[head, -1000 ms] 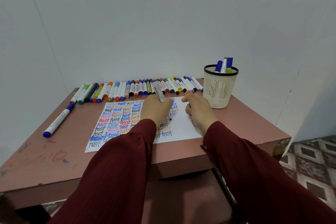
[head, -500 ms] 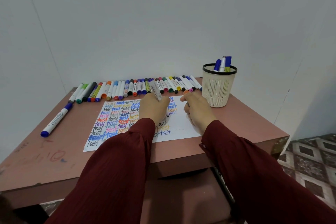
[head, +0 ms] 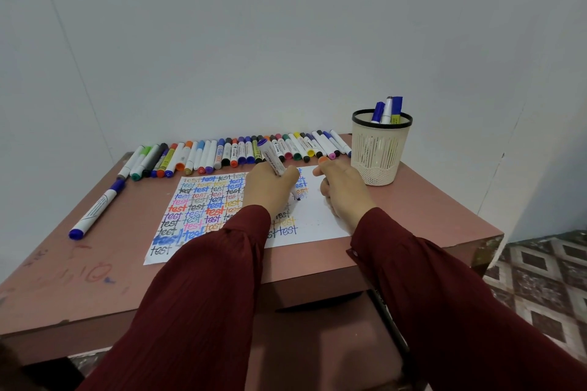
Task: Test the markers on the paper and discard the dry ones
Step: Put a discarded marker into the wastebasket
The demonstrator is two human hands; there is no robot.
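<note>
Head view: a marker (head: 273, 158) is gripped in the closed left hand (head: 270, 189), tilted with its tip pressed on the paper (head: 317, 216) near the middle of the table (head: 95, 279), apparently so ink flow can be judged. An orange cap (head: 322, 160) is pinched in the right hand (head: 344, 189), which also seems to pin the sheet down. A row of markers (head: 222, 154) is laid along the far edge. At far right, 3 markers, probably discards, are held upright in a mesh cup (head: 379, 149).
</note>
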